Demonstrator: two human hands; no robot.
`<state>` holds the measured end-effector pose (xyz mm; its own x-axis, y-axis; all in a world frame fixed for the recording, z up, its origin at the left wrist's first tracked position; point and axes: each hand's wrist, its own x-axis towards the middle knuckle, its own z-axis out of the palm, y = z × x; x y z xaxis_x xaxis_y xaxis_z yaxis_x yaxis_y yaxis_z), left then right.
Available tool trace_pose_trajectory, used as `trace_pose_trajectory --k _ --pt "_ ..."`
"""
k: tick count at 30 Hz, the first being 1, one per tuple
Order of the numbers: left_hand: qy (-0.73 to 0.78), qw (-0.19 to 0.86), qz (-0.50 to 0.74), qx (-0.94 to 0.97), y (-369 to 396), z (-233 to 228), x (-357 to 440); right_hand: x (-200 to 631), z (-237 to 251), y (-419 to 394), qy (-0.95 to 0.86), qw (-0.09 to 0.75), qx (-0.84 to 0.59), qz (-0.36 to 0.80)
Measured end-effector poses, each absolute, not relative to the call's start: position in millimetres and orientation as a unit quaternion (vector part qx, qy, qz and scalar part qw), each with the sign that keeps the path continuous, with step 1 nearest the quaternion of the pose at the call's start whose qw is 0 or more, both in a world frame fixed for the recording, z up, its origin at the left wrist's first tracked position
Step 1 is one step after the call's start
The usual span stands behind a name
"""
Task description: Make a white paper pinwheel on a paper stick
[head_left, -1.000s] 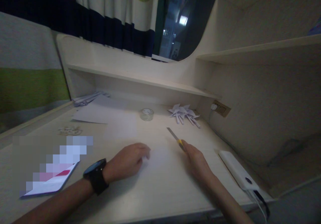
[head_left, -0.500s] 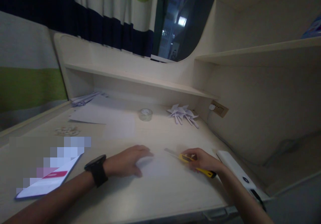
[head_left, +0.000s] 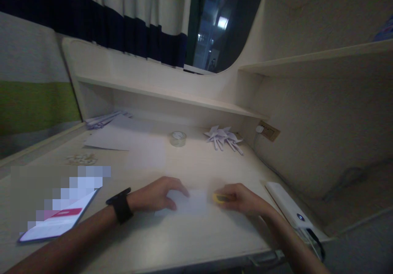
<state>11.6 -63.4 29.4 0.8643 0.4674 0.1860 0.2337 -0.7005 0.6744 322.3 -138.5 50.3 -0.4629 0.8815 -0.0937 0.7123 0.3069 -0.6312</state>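
My left hand lies flat, fingers spread, pinning a small white paper sheet to the tabletop. My right hand is closed around a yellow utility knife at the sheet's right edge; blade blurred. Beyond: tape roll, folded paper pinwheels near the back shelf.

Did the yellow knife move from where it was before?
Yes. The yellow utility knife in the right hand came nearer, away from the roll of tape, and now lies at the white paper.
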Motion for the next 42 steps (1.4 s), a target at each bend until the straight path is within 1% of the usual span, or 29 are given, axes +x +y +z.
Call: trace_pose_trajectory --k 4,10,12,16,18,21,24,28,35,42 --pt "0.198 0.375 0.198 0.884 -56.7 27.3 12.3 308.4 45.4 -137.3 -0.797 0.13 -0.509 0.3" --pt "0.228 0.364 0.196 0.882 -52.4 24.0 7.9 294.0 39.7 -136.3 -0.859 0.125 -0.461 0.182" --pt "0.224 0.33 0.209 0.893 -55.2 22.8 6.8 292.4 38.2 -137.4 -0.867 0.128 -0.455 0.16" --pt "0.232 0.179 0.25 0.923 -69.4 22.3 11.9 292.2 35.0 -141.3 -0.861 0.132 -0.468 0.147" --pt "0.233 0.117 0.232 0.937 -77.2 19.1 18.0 291.8 33.3 -143.0 -0.859 0.13 -0.475 0.142" --pt "0.237 0.072 0.195 0.949 -83.7 6.9 26.5 289.3 29.9 -144.4 -0.859 0.126 -0.48 0.124" --pt "0.248 0.06 0.162 0.953 -84.4 -7.5 29.2 287.0 26.4 -145.8 -0.861 0.128 -0.48 0.111" --pt "0.263 0.056 0.136 0.953 -83.8 -15.3 26.5 289.0 26.5 -150.3 -0.856 0.132 -0.482 0.133" --pt "0.266 0.058 0.14 0.952 -86.8 -11.6 25.7 293.8 30.1 -158.1 -0.848 0.131 -0.486 0.166" --pt "0.263 0.058 0.152 0.951 -85.6 -13.4 25.3 288.7 31.2 -158.9 -0.85 0.133 -0.485 0.159"
